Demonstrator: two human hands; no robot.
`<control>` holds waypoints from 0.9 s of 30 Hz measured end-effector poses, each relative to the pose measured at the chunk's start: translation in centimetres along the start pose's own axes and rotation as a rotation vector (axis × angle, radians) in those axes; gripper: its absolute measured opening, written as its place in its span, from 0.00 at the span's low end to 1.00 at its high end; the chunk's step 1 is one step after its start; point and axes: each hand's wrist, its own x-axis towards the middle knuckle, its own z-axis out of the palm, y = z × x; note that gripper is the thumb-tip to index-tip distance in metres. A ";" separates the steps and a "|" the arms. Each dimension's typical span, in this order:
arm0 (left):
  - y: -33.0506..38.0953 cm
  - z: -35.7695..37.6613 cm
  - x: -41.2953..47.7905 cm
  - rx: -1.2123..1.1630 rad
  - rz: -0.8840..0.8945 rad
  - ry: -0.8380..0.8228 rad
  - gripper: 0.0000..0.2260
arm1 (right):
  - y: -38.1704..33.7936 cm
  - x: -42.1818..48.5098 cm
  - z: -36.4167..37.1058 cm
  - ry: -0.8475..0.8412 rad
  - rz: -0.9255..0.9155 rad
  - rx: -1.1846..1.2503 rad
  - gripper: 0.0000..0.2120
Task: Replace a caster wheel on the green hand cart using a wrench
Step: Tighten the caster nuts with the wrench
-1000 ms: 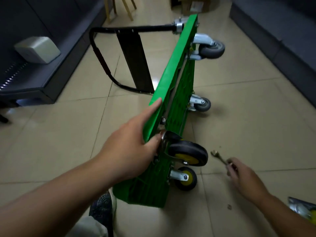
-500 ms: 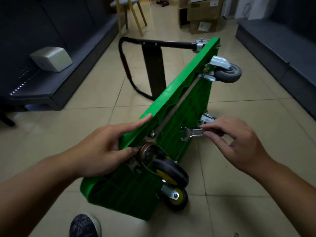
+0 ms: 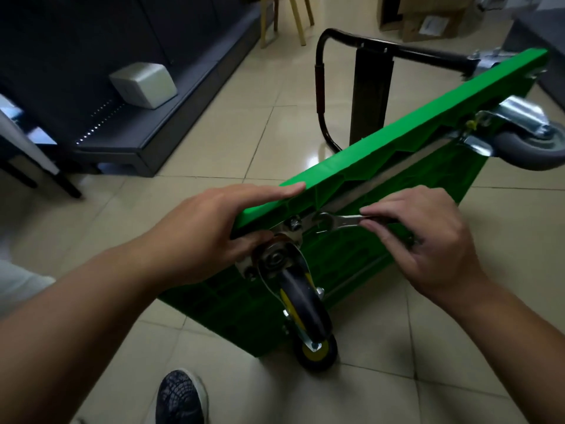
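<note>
The green hand cart point(image 3: 397, 160) stands on its side on the tiled floor, underside facing right. My left hand point(image 3: 214, 231) grips its upper edge near the corner, fingers lying along the top and thumb under the rim. Just below is a black-and-yellow caster wheel point(image 3: 302, 307) on a metal mounting plate with a bolt point(image 3: 294, 223). My right hand point(image 3: 428, 240) pinches the handle of a silver wrench point(image 3: 336, 221), whose open jaw sits right beside that bolt. A second yellow-hubbed caster point(image 3: 316, 351) touches the floor. A grey caster point(image 3: 529, 145) sits at the far corner.
The cart's black folding handle point(image 3: 370, 84) lies on the floor behind it. A dark low shelf with a grey box point(image 3: 143, 84) runs along the left. Cardboard boxes point(image 3: 428, 19) and wooden chair legs point(image 3: 293, 19) stand at the back. My shoe point(image 3: 180, 396) is below the cart.
My right hand picked the wrench off the floor and brought its jaw up to the bolt by the near caster. The view moved closer; my left hand kept hold of the cart edge.
</note>
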 end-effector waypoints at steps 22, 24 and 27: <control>-0.1 0.4 0.0 0.068 0.033 0.025 0.33 | -1.5 0.4 5.6 -0.101 0.274 0.226 0.09; -0.1 0.4 0.1 0.067 0.036 0.024 0.33 | -3.5 -0.6 6.9 -0.073 0.512 0.439 0.03; -0.1 0.4 0.1 0.070 0.035 0.023 0.33 | -6.6 -1.8 8.6 -0.046 0.777 0.666 0.07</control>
